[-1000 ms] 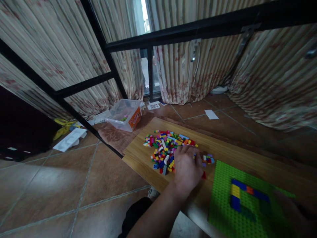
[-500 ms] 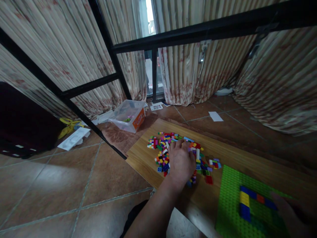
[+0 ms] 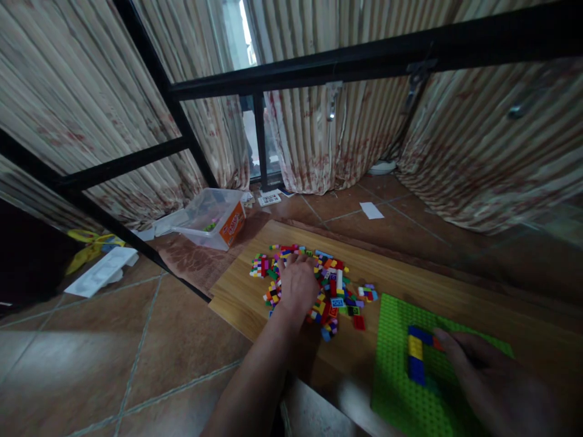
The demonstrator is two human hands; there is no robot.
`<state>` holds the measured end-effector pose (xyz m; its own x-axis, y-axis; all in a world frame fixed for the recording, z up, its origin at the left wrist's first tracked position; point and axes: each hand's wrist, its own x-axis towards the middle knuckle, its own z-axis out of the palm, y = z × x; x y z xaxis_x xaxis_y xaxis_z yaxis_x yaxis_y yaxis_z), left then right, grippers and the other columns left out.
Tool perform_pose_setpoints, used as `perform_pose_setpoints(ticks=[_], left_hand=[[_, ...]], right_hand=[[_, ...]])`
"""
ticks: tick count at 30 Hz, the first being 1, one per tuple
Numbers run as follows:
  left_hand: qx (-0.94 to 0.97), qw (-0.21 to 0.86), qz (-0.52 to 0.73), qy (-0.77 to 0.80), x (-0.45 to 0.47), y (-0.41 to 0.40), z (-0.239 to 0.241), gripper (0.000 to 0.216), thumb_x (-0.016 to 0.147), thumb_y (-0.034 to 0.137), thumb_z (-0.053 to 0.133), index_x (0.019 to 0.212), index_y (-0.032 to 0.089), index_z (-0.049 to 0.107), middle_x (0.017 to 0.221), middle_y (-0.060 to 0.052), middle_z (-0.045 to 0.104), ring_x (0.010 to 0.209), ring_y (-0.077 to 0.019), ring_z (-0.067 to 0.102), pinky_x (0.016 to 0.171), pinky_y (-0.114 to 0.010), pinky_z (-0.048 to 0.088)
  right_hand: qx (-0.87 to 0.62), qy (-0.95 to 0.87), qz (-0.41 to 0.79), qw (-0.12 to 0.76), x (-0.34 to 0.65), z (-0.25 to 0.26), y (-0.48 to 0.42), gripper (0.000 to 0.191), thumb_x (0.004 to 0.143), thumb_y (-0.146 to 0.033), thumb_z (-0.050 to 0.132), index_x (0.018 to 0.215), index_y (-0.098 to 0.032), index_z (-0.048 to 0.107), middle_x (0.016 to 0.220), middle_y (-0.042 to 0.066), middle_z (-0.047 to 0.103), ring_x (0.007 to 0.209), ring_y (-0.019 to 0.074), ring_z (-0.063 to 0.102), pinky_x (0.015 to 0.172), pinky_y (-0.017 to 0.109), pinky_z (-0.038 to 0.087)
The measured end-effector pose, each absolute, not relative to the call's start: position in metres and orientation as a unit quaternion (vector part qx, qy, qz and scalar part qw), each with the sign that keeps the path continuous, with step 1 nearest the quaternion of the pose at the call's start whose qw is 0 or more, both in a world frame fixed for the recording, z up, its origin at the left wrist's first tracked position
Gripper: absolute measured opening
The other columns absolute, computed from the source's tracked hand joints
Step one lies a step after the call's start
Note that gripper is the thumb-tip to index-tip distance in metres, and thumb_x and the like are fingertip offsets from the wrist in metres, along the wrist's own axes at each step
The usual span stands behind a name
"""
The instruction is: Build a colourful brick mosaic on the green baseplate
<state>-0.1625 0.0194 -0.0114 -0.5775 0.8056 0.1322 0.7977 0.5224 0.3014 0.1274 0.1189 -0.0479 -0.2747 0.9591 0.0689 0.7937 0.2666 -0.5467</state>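
Note:
A heap of small coloured bricks [image 3: 328, 285] lies on a wooden board [image 3: 410, 273]. My left hand [image 3: 298, 285] rests palm down on the heap's left part, fingers curled into the bricks; whether it holds one is hidden. A green baseplate [image 3: 401, 388] lies at the board's right front, with blue and yellow bricks [image 3: 415, 355] pressed on it. My right hand [image 3: 492, 382] lies flat on the baseplate, its fingers stretched toward those bricks and covering some of them.
A clear plastic box [image 3: 214, 217] with an orange label stands on the tiled floor behind the board. A black metal frame [image 3: 319, 60] crosses in front of striped curtains. White papers [image 3: 371, 210] and a white tray [image 3: 102, 271] lie on the floor.
My left hand has slid leftward across the heap, from its right edge to its left part. My right hand has come into view and settled on the baseplate.

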Motion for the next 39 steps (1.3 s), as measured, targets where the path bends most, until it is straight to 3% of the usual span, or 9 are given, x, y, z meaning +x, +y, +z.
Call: perform_pose_setpoints(ticks=[10,17,27,35,39], left_hand=[[0.446,-0.029,0.196,0.873,-0.165,0.016,-0.010,0.030,0.082,0.010,0.049,0.098,0.022,0.071,0.102,-0.008,0.071,0.107,-0.0295,0.057,0.099,-0.052,0.035],[0.364,-0.007,0.349,0.864,-0.183,0.009,-0.005,0.027,0.082,0.012,0.052,0.099,0.020,0.072,0.104,-0.007,0.073,0.101,-0.0236,0.064,0.094,-0.037,0.045],[0.356,0.023,0.446,0.821,-0.186,0.005,-0.005,0.023,0.081,0.015,0.055,0.093,0.017,0.074,0.098,-0.009,0.075,0.097,-0.0234,0.067,0.091,-0.036,0.049],[0.177,0.044,0.677,0.713,-0.208,-0.013,0.006,0.023,0.074,0.025,0.063,0.090,0.012,0.073,0.086,-0.007,0.074,0.076,-0.0169,0.067,0.069,-0.025,0.050],[0.130,0.087,0.743,0.651,-0.212,-0.019,0.008,0.025,0.070,0.027,0.066,0.089,0.012,0.072,0.085,-0.006,0.073,0.070,-0.0132,0.065,0.063,-0.021,0.047]], right_hand=[[-0.587,-0.751,0.245,0.175,0.121,-0.035,0.112,0.045,0.076,-0.067,0.052,0.083,-0.028,0.072,0.077,0.003,0.074,0.067,0.0265,0.069,0.057,0.034,0.050],[-0.594,-0.740,0.265,0.172,0.119,-0.033,0.111,0.046,0.076,-0.068,0.049,0.085,-0.028,0.071,0.082,0.001,0.075,0.073,0.0252,0.069,0.062,0.033,0.050],[-0.593,-0.742,0.262,0.170,0.114,-0.031,0.108,0.044,0.076,-0.066,0.049,0.085,-0.029,0.071,0.081,0.000,0.075,0.075,0.0253,0.069,0.064,0.034,0.051],[-0.558,-0.759,0.264,0.206,0.107,-0.036,0.092,0.043,0.076,-0.067,0.054,0.083,-0.028,0.071,0.083,0.000,0.075,0.078,0.0241,0.070,0.067,0.033,0.052],[-0.420,-0.819,0.283,0.270,0.075,-0.034,0.062,0.030,0.084,-0.052,0.056,0.084,-0.026,0.070,0.085,0.001,0.073,0.079,0.0207,0.069,0.072,0.030,0.051]])
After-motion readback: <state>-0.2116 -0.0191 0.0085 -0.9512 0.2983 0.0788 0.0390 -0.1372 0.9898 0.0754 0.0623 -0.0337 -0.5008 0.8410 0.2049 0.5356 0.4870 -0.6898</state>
